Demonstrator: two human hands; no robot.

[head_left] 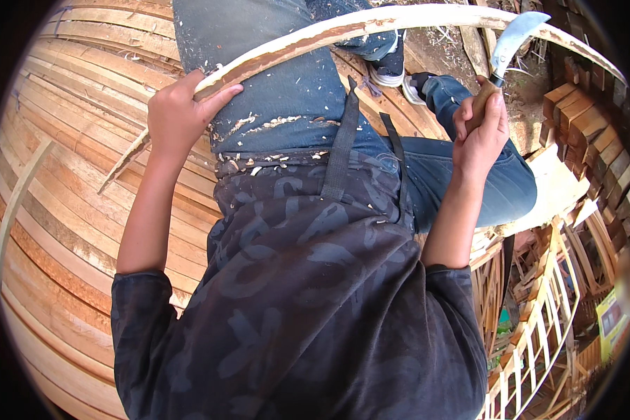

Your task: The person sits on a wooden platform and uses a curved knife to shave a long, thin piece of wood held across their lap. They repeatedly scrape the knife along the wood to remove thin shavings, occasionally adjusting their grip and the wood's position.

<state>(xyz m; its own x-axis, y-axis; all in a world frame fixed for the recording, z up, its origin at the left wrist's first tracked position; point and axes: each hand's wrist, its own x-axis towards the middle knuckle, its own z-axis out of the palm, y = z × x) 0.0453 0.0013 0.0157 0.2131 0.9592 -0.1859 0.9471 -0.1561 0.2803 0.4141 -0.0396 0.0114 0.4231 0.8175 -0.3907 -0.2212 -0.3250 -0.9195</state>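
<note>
My left hand (178, 115) is closed round a long pale wooden strip (315, 35) with a darker brown face. The strip runs across my thighs to the far right, and its short tail end pokes out below my left wrist. In my right hand (481, 133) is a hooked knife (514, 43) with a wooden handle, held upright with its curved blade up. The blade overlaps the strip in the view; whether they touch I cannot tell. A curled shaving hangs near the base of the blade.
Stacked long planks (63, 217) fill the left side. Cut wood blocks (584, 126) are piled at the right, above a slatted wooden frame (539, 350). Shavings (280, 123) lie on my jeans (259, 84). My shoes (390, 66) rest ahead among wood pieces.
</note>
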